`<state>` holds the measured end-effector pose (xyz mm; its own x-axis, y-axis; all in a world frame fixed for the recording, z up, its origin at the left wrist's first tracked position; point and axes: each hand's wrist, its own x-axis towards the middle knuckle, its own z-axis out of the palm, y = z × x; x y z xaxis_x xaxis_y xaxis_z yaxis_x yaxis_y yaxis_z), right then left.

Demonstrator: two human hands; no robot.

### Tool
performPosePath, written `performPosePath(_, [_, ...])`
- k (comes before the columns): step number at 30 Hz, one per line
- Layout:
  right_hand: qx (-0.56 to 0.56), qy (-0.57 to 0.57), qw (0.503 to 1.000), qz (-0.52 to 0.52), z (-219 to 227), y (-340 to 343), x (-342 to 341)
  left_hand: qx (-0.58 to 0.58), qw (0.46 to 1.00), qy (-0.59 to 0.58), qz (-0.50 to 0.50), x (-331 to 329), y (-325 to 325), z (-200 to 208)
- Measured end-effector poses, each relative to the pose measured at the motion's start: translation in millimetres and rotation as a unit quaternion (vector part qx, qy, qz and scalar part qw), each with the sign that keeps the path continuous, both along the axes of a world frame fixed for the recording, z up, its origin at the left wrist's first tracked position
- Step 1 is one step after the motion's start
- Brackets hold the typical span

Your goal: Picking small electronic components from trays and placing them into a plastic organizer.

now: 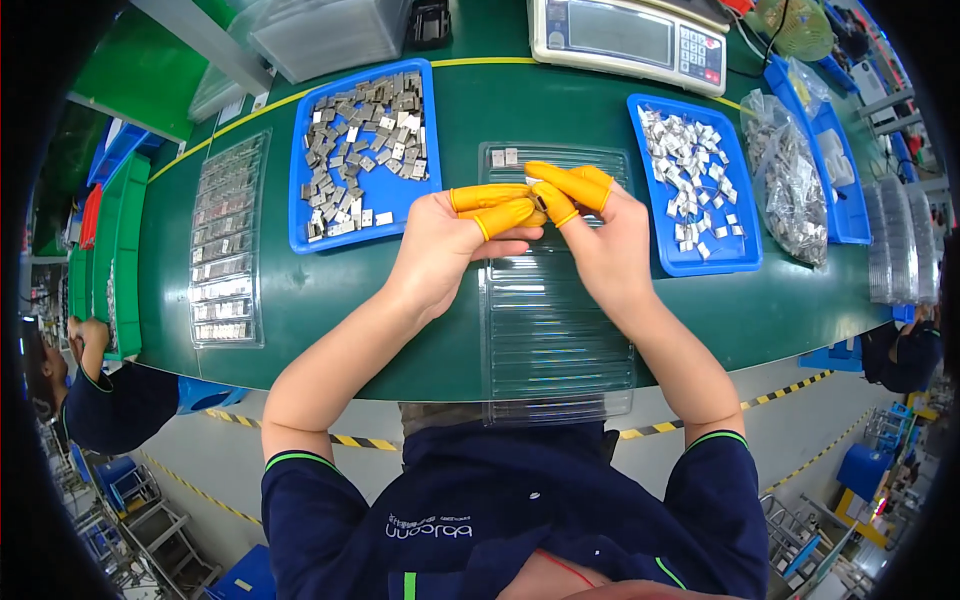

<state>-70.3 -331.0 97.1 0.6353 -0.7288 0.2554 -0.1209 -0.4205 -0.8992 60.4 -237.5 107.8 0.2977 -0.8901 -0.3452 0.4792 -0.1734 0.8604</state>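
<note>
My left hand (455, 228) and my right hand (605, 235), with yellow finger cots on several fingers, meet over a clear ridged plastic tray (560, 330). Pinched between their fingertips is a small metal USB connector (541, 203), mostly covered by the fingers. At the tray's far left corner, a pair of small silver-white connectors (504, 157) lies in a slot. A blue tray (296, 215) of loose metal USB connector shells stands to the left of my hands. On the right, another blue tray (705, 267) holds many small white-and-silver pieces.
A filled clear blister tray (225, 250) lies at the left. Behind are a digital scale (620, 35) and clear plastic bins (325, 40). A bag of parts (795, 200) and stacked clear trays (900, 240) stand at the right. A person's arm (95, 345) shows at far left.
</note>
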Motion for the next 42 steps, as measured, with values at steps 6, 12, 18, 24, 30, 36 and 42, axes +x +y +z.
performPosePath(6, [-0.260,-0.009,0.964,-0.047,-14.8,-5.5,3.5,-0.060,0.998,0.022,0.005,-3.9,-1.1,-17.3])
performPosePath(12, [-0.147,-0.047,0.988,-0.033,-13.6,-8.0,2.8,-0.082,0.995,-0.050,0.019,0.7,-4.9,-29.1])
performPosePath(18, [0.210,-0.058,0.976,-0.022,-5.3,-16.5,-1.1,-0.074,0.994,-0.077,0.034,2.1,-5.1,-30.4])
performPosePath(24, [0.220,-0.047,0.974,0.018,-4.3,-18.3,-4.3,-0.070,0.993,-0.083,0.042,2.4,-2.4,-31.6])
performPosePath(30, [0.196,0.035,0.980,0.024,-0.5,-19.8,-7.9,-0.071,0.989,-0.115,0.059,1.5,-2.6,-33.1])
performPosePath(36, [0.221,0.010,0.975,0.003,-3.4,-20.0,-7.8,-0.064,0.987,-0.139,0.038,3.4,-4.4,-36.0])
performPosePath(42, [0.152,0.078,0.982,0.085,3.7,-31.6,-10.3,-0.076,0.985,-0.156,0.008,2.3,-1.3,-33.1])
